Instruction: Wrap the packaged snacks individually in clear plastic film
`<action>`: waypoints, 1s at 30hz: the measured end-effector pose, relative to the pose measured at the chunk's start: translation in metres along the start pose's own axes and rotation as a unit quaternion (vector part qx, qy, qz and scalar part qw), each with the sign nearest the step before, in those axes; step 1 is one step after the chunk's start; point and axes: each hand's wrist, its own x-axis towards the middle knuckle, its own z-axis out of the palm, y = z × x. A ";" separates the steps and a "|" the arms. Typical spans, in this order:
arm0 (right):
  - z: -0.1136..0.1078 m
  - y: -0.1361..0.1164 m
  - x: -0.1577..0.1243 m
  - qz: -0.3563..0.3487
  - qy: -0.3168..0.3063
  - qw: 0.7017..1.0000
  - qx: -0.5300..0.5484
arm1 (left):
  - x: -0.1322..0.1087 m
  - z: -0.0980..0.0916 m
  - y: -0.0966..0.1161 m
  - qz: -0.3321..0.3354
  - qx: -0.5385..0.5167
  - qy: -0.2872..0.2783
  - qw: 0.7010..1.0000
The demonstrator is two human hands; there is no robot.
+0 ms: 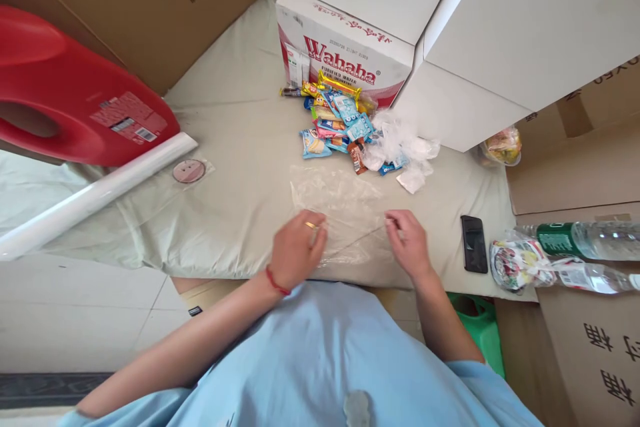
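Observation:
A clear plastic bag [350, 213] lies flat and wrinkled on the pale cloth near its front edge. My left hand [299, 248], with a gold ring and a red wrist cord, is closed with curled fingers on the bag's left side. On the right side, my right hand [407, 240] pinches the edge of the same bag. Just beyond it sits a pile of small wrapped snacks [335, 117], mostly blue and yellow. Crumpled translucent bags [397, 147] lie against the pile's right side.
A Wahaha carton [345, 53] stands behind the snacks. At left are a red jug [80, 93], a white roll [100, 193] and a round pink item [189, 171]. A black phone [474, 244] and plastic bottles [595, 240] lie at right. White cabinets [460, 107] stand at the back.

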 end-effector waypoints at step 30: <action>0.041 0.060 -0.013 0.045 -0.037 0.983 -0.172 | 0.047 0.021 -0.090 0.045 0.151 -0.178 0.971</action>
